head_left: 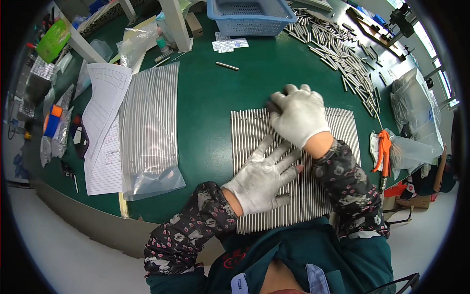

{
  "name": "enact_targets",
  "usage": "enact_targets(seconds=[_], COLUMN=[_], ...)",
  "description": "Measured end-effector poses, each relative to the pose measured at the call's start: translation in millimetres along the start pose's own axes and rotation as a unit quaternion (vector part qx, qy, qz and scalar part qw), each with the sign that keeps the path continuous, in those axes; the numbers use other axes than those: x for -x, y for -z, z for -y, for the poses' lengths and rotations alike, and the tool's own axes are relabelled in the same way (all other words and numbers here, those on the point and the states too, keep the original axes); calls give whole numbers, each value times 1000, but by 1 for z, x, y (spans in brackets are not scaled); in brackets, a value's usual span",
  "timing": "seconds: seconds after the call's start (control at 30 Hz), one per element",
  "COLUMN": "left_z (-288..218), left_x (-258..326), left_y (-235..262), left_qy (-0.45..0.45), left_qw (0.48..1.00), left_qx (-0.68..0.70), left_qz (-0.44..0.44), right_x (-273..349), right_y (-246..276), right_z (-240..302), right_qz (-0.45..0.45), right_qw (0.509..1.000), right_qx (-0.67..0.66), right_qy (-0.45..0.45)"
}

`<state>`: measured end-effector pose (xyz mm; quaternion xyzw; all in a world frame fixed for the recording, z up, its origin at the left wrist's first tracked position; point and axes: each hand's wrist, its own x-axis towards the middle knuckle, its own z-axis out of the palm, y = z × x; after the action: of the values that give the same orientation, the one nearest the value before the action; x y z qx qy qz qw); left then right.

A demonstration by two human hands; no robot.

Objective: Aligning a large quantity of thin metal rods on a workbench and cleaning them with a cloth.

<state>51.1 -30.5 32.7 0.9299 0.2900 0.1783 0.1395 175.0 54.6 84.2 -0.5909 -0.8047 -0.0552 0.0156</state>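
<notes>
A sheet of thin metal rods [303, 196], laid side by side, covers the table's near edge in front of me. My left hand [264, 179], in a white glove, lies flat across the rods with its fingers spread. My right hand [299, 113], gloved as well, is curled over the far part of the same rods. Its fingers are bent and closed. A dark patch shows under them at the left, and I cannot make out whether it is a held thing or soiled glove.
A clear bag of rods [149, 127] lies at the left beside printed sheets [105, 93]. One loose rod [227, 65] sits beyond. At the far side are a blue basket [252, 22] and a heap of metal rods [338, 54]. An orange air gun [384, 149] lies at the right.
</notes>
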Motion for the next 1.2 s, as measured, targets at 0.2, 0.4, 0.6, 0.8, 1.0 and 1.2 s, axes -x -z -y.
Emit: enact_targets(seconds=[0.2, 0.4, 0.6, 0.8, 1.0, 1.2], left_z=[-1, 0, -1, 2, 7, 8], left_x=[-3, -3, -1, 1, 11, 15], left_y=[5, -7, 8, -5, 2, 8], left_qy=[47, -13, 70, 0, 8, 23], left_qw=[990, 999, 986, 999, 997, 992], left_qx=[34, -32, 63, -20, -27, -47], left_qz=[125, -38, 138, 49, 67, 113], right_x=[-4, -3, -4, 21, 35, 25], right_y=[-15, -6, -12, 6, 7, 0], right_z=[37, -12, 34, -44, -60, -43], right_qz=[-65, -29, -6, -83, -121, -121], right_qw=[989, 1000, 996, 994, 990, 988], right_qx=[-97, 0, -56, -62, -76, -99], right_qy=[89, -10, 68, -27, -21, -2])
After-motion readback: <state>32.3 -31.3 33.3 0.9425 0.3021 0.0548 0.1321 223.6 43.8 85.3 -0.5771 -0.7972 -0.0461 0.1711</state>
